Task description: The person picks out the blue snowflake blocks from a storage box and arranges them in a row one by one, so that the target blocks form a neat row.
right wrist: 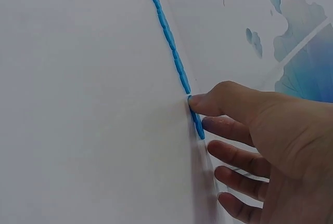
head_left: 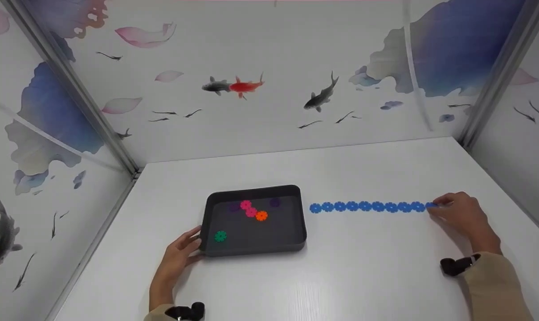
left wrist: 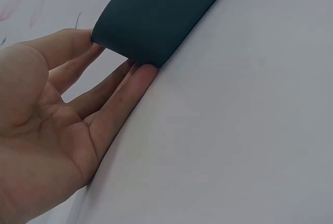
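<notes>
Blue snowflake discs (head_left: 365, 206) lie in a long row on the table, to the right of a dark shallow tray (head_left: 254, 249). At the row's right end, my right hand (head_left: 463, 216) pinches a blue snowflake disc (right wrist: 195, 117) between thumb and index finger; the other fingers stay loosely bent, off the row. My left hand (head_left: 176, 256) touches the tray's left wall with nearly straight fingertips. Inside the tray lie pink discs (head_left: 251, 211), an orange disc (head_left: 261, 216), a green disc (head_left: 220, 236) and dark purple discs (head_left: 275, 202).
White table surface (head_left: 363, 276) extends in front of the tray and the row. A printed back wall (head_left: 278, 125) with fish and petals rises behind, and side panels (head_left: 24, 178) with metal posts stand left and right.
</notes>
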A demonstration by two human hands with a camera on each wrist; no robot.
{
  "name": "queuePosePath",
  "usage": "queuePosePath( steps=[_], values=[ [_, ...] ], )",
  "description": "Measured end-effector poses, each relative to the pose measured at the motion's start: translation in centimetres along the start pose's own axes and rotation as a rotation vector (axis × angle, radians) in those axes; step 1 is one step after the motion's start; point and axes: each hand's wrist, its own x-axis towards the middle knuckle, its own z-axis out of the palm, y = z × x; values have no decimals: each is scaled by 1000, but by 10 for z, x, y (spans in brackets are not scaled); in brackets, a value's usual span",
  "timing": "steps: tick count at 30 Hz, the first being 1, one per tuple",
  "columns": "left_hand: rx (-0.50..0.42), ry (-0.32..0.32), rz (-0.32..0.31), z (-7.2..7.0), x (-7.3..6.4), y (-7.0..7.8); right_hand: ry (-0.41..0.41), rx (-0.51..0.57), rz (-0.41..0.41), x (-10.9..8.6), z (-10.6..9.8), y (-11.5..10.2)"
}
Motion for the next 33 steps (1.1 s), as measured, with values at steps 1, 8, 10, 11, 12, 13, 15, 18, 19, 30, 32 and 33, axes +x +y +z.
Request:
queuePosePath(
  steps=[1, 8, 10, 11, 12, 13, 15, 18, 19, 30, 32, 33],
  values=[
    [1, 1, 0, 0, 0, 0, -2, 0, -3, 0, 0, 0],
    [-6, -5, 16, 1, 0, 0, -29, 37, 26, -2, -4, 0],
    [-10, -6, 18, 1, 0, 0, -37, 52, 42, -2, -5, -2],
    [-12, -9, 19, 1, 0, 1, -39, 58, 50, -2, -5, -3],
    [-12, -10, 19, 1, 0, 0, -39, 61, 55, -2, -6, -3],
    [-14, -11, 19, 1, -1, 1, -41, 64, 58, -3, -6, -4],
    [-16, -10, 21, 1, -2, 1, -47, 71, 61, -3, -7, -5],
    [-21, -13, 23, 1, -2, 1, -42, 70, 56, -5, -8, -6],
    [-23, -14, 24, 1, -2, 1, -41, 70, 57, -6, -8, -5],
    [-15, -7, 28, -1, -1, 0, -29, 79, 83, -4, -4, -6],
    [-18, -8, 22, -1, -1, 0, -23, 89, 88, -4, -1, -6],
    [-15, -8, 18, -1, -1, 0, -21, 93, 94, -4, 0, -6]
  ],
)
